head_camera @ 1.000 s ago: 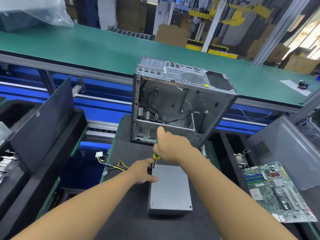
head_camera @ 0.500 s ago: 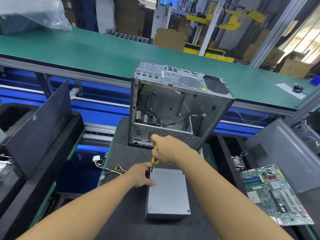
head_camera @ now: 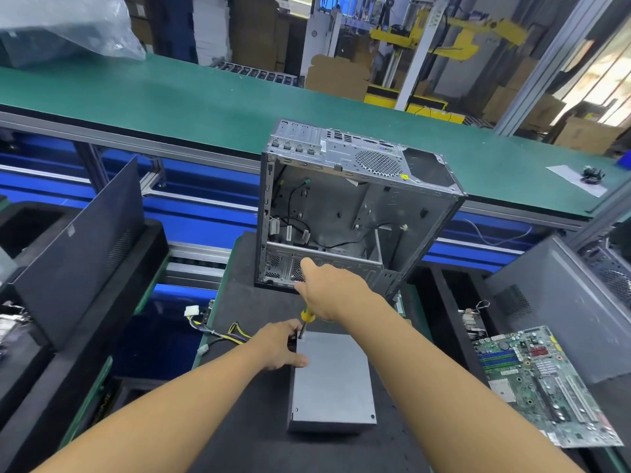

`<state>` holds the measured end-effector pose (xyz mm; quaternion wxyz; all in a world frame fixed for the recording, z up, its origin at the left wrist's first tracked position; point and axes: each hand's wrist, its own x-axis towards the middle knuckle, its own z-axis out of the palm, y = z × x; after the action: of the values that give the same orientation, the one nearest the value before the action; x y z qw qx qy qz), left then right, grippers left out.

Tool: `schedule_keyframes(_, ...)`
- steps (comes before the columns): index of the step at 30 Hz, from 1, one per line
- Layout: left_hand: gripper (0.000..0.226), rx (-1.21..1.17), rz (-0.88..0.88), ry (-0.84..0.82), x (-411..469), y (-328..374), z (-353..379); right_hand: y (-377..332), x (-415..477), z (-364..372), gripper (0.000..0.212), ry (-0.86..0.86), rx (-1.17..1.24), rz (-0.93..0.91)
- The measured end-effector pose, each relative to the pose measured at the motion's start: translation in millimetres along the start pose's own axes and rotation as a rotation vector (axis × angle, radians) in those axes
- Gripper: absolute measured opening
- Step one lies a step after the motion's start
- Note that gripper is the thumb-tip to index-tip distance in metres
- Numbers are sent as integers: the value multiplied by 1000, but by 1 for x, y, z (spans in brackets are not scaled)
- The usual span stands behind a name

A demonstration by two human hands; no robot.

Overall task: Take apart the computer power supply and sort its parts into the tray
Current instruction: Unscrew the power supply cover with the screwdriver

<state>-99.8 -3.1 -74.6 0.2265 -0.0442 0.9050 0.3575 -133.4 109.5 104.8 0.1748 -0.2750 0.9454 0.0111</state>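
Flat on a black mat point(head_camera: 246, 421), the grey power supply point(head_camera: 333, 380) lies directly under both of the person's hands, closed side up. The left hand point(head_camera: 281, 343) grasps its far left corner, thumb on the top plate and fingers curled over the edge. The right hand point(head_camera: 331, 290), just above and beyond the left, is clenched around a yellow-and-green screwdriver point(head_camera: 305, 319) held nearly upright, its tip meeting the plate at that same corner, right beside the left thumb. Yellow and black cables point(head_camera: 222, 332) trail off the mat to the left of the left hand. Just beyond the right hand stands an open, stripped case point(head_camera: 341, 213). A green motherboard point(head_camera: 546, 384) lies well to the right of the right forearm, and a dark panel point(head_camera: 78, 240) leans well to the left of the left arm. Far beyond both hands runs a green belt point(head_camera: 170, 97).
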Motion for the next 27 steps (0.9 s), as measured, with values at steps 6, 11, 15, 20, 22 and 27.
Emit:
schedule_keyframes(6,64,-8,-1,1,1,-2,1,-4,1,-1,11,-37,54,-41)
schedule_keyframes(11,68,-6,-1,6,2,-4,2,-2,2,-2,20,-92,89,-69)
schedule_keyframes(15,72,-10,-18,8,2,-5,2,-3,1,0,25,-123,90,-78)
schedule_keyframes(20,71,-7,-20,8,1,-3,2,-5,-1,3,29,29,-8,-9)
schedule_keyframes(22,68,-14,-17,8,1,-3,2,-4,1,2,30,11,-4,-1)
schedule_keyframes(27,66,-7,-4,0,0,-4,2,-2,5,-1,20,-52,87,-57)
